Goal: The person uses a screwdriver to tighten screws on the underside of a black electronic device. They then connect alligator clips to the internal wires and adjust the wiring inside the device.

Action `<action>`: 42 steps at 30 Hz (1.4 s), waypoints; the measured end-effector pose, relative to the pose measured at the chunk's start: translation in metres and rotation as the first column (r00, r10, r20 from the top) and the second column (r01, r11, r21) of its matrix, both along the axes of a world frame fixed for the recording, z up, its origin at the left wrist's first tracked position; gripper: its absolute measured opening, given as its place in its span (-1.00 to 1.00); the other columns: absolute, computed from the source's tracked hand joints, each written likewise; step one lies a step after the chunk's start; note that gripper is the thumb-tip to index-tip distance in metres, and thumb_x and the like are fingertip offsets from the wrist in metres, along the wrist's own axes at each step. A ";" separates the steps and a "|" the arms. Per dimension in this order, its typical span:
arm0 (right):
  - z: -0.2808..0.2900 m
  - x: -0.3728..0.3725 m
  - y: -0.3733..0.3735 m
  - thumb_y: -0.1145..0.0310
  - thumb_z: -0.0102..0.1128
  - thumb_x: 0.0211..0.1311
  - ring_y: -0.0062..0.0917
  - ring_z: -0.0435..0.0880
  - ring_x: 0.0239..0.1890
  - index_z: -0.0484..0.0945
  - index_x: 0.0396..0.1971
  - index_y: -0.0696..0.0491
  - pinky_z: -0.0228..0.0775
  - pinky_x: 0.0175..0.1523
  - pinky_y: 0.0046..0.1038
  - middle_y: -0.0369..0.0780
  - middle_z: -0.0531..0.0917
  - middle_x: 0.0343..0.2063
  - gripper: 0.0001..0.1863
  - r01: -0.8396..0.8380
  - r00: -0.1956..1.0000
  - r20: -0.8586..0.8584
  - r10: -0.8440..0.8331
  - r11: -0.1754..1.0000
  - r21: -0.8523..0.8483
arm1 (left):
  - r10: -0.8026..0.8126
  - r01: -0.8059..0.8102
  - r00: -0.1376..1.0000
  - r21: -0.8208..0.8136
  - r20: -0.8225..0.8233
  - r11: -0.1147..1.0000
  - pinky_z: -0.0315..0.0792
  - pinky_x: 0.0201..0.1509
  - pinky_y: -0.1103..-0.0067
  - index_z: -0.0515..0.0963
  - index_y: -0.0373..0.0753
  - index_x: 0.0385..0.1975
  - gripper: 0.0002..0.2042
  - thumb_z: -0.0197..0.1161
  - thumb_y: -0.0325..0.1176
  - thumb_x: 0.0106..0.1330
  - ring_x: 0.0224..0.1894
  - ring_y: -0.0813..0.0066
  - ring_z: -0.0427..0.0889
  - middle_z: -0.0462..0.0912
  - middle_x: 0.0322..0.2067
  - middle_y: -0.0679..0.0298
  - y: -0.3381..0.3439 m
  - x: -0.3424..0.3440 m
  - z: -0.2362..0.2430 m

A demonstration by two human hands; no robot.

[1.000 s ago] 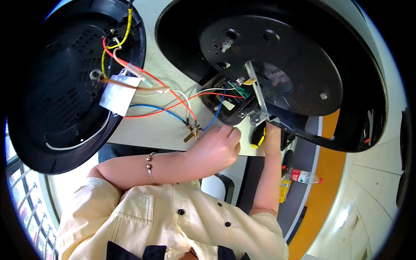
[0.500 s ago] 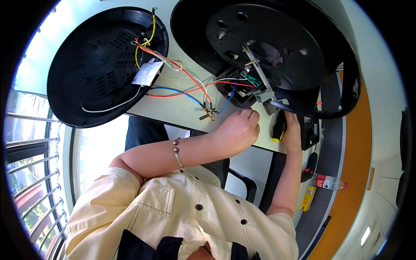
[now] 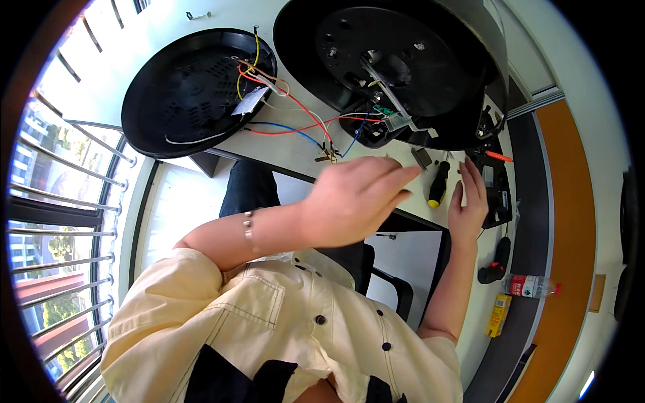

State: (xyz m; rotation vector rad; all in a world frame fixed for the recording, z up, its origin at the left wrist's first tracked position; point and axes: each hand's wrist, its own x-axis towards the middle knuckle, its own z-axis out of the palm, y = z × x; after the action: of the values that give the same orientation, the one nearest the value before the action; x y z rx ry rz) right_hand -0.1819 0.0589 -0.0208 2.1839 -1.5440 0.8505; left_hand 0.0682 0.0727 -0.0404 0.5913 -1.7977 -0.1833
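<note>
My left hand (image 3: pixel 359 198), somewhat blurred, is raised in front of the table edge. Its fingers stretch out to the right and nothing shows in them. My right hand (image 3: pixel 468 201) hovers at the table's right side with fingers apart, just right of a black-and-yellow screwdriver (image 3: pixel 439 185). A small grey block (image 3: pixel 421 158) lies between the hands. Beyond them a big black round appliance housing (image 3: pixel 430 87) lies with its inside showing, with a metal bracket (image 3: pixel 383 87) and a green circuit board (image 3: pixel 383 109). Red, white and blue wires meet at brass terminals (image 3: pixel 328 158) near my left hand.
A black round cover (image 3: pixel 181 121) with vents and a silvery plate (image 3: pixel 250 101) lies at left. A black tray (image 3: pixel 498 198) and a black-and-red tool (image 3: pixel 496 262) are at right, near a plastic bottle (image 3: pixel 534 285) and yellow box (image 3: pixel 498 316). A barred window is left.
My left hand has lifted toward me and its curled fingers have straightened. My right hand has drawn away from the screwdriver, its fingers spreading. The whole view has shifted.
</note>
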 end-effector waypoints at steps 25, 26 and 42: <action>-0.026 0.099 0.045 0.70 0.08 -0.01 -0.35 0.62 -0.29 0.50 -0.27 0.25 0.48 -0.18 -0.48 -0.06 0.58 -0.22 -0.76 -0.316 0.908 0.263 0.327 0.945 -0.085 | -0.383 0.386 0.624 -0.157 -0.682 0.909 0.46 -0.62 0.63 -0.03 -0.38 0.15 -0.25 0.28 -0.18 0.10 -0.54 0.35 0.56 0.45 -0.22 -0.18 0.039 0.144 0.072; -0.028 0.098 0.045 0.70 0.09 -0.01 -0.35 0.62 -0.28 0.50 -0.27 0.25 0.48 -0.17 -0.48 -0.06 0.58 -0.22 -0.76 -0.304 0.904 0.286 0.316 0.949 -0.088 | -0.395 0.400 0.614 -0.162 -0.683 0.902 0.46 -0.63 0.63 -0.04 -0.37 0.15 -0.25 0.28 -0.18 0.11 -0.55 0.35 0.56 0.45 -0.22 -0.19 0.034 0.141 0.068; -0.055 0.088 0.027 0.63 0.17 -0.03 -0.42 0.59 -0.43 0.55 -0.31 0.23 0.44 -0.33 -0.49 -0.14 0.58 -0.36 -0.79 -0.232 0.872 0.438 0.218 0.972 -0.022 | -0.313 0.327 0.814 -0.059 -0.488 0.943 0.43 -0.73 0.68 -0.24 -0.32 0.27 -0.18 0.19 -0.15 0.20 -0.65 0.38 0.53 0.43 -0.23 -0.22 0.055 0.092 0.099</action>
State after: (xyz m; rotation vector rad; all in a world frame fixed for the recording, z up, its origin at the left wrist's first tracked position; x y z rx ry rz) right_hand -0.0940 0.0860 -0.0763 2.3384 -1.5070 1.4900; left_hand 0.1607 0.1275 0.0588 0.2195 -1.3787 -0.5439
